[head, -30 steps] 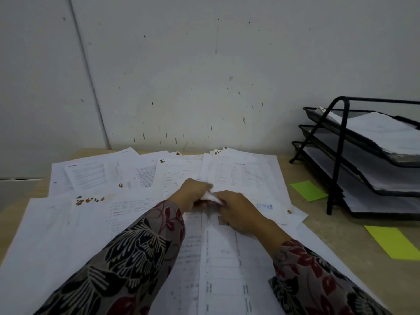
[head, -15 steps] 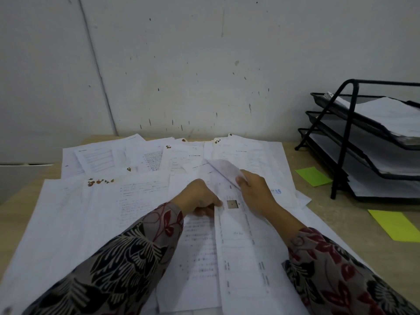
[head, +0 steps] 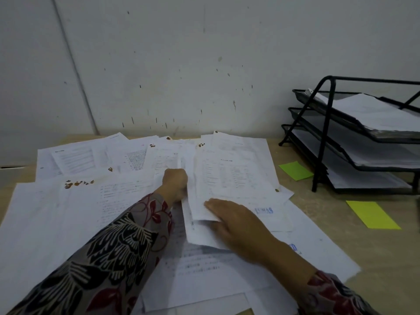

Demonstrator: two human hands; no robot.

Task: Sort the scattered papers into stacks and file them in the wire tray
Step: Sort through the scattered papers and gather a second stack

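Many white printed papers [head: 95, 201] lie scattered and overlapping across the wooden desk. My left hand [head: 176, 184] is closed around the left edge of a printed sheet [head: 227, 176] in the middle of the pile. My right hand [head: 236, 221] lies flat, fingers together, pressing on the near end of that same sheet. A black three-tier wire tray [head: 327, 123] stands at the right against the wall, with paper in each tier.
A green sticky note [head: 295, 170] lies in front of the tray's left foot and a yellow one [head: 372, 214] lies nearer on the bare desk [head: 386, 258]. A stained white wall [head: 181, 64] rises just behind the papers. Some sheets carry brown stains.
The sheet whose top end my right hand was folding over now lies flipped and flat to the right. My right hand went from pinching it to pressing on it. My left hand moved up along its edge.
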